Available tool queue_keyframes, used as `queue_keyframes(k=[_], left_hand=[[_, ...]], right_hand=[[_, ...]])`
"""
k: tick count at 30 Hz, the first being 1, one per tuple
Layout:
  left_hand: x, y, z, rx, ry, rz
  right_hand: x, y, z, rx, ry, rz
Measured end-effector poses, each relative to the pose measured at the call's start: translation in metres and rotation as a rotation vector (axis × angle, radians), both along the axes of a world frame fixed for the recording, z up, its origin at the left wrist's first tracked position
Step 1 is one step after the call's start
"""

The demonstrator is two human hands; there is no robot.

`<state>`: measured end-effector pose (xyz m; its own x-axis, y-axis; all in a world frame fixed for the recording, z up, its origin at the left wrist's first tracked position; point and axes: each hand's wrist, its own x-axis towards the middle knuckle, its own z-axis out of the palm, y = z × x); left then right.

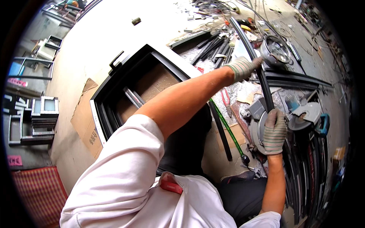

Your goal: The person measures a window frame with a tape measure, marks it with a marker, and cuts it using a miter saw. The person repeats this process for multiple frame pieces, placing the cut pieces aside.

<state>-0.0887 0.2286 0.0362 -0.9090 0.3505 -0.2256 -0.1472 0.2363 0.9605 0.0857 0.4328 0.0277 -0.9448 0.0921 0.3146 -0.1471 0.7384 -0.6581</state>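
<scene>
A long black profile bar (263, 86) slants from the upper middle down to the cutting tools at the right, and both hands are closed on it. My left hand (243, 69), in a striped knit glove, grips the bar around its middle with the arm stretched out. Lower down, my right hand (274, 132), gloved alike, is closed around the bar's near end. That end is hidden by the glove. Just left of the right hand is a grey machine with a round disc (258, 131). A circular saw with a blue handle (306, 116) lies to its right.
A black window frame (99, 91) lies on cardboard (81, 125) at left. Short black bars (215, 47) are piled ahead. Red-handled pliers (226, 102) and a green tape measure (230, 131) lie nearer. Long bars (304, 167) line the right. A round grey housing (274, 51) stands beyond.
</scene>
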Motion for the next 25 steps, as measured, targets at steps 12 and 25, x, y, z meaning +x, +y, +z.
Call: queue_keyframes(k=[12,25], left_hand=[[-0.043,-0.078,-0.029,0.215,0.039,0.810],[-0.008,-0.216,-0.120,0.146,-0.051,1.299]], right_hand=[[-0.004,-0.026,-0.018,0.031,-0.085,0.236],[0.016,-0.015,-0.047,0.097,-0.309,0.433]])
